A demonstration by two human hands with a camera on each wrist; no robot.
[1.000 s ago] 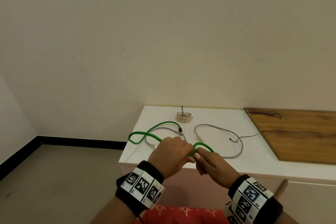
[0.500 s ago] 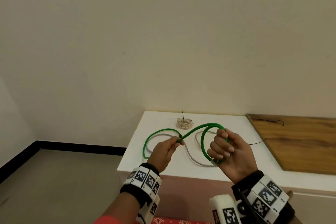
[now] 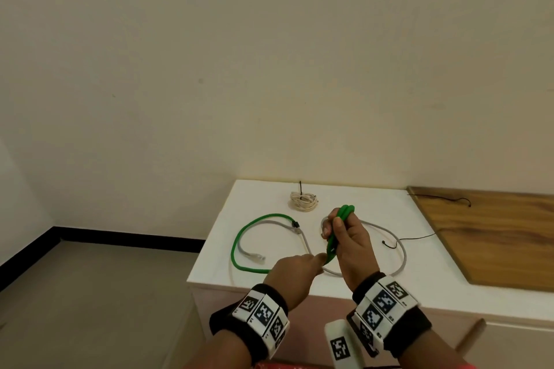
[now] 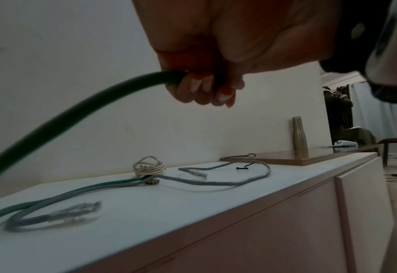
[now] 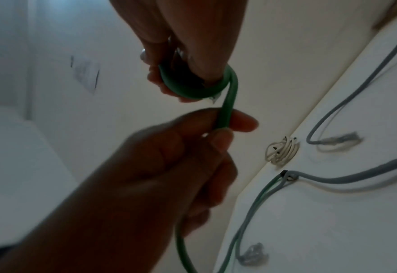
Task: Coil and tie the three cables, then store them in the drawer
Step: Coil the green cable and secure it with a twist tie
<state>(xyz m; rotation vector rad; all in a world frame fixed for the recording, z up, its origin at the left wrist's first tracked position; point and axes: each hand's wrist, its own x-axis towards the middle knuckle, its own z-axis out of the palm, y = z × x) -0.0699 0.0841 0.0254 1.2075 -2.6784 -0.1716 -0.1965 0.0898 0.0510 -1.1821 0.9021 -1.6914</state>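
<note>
My right hand (image 3: 338,234) grips a small coil of the green cable (image 3: 344,213) upright above the white cabinet top (image 3: 359,195); the loop shows round its fingers (image 5: 192,90) in the right wrist view. My left hand (image 3: 302,263) pinches the green cable (image 5: 225,114) just below that coil, its fingers (image 4: 202,88) curled on the strand. The rest of the green cable (image 3: 239,240) lies in a loop at the left. A grey cable (image 3: 401,252) lies loose across the top. A cream cable (image 3: 302,201) sits coiled and tied at the back.
Thin black ties lie on the white top (image 3: 389,244) and on the wooden board (image 3: 494,237) at the right, the board's tie (image 3: 455,199) near its back edge. A metal bottle (image 4: 299,134) stands further right. Cabinet fronts (image 4: 286,221) are below. Floor lies to the left.
My right hand turned and wound the green cable into a tighter coil. My left hand slid back along the cable toward the front edge. The loose green loop shifted left.
</note>
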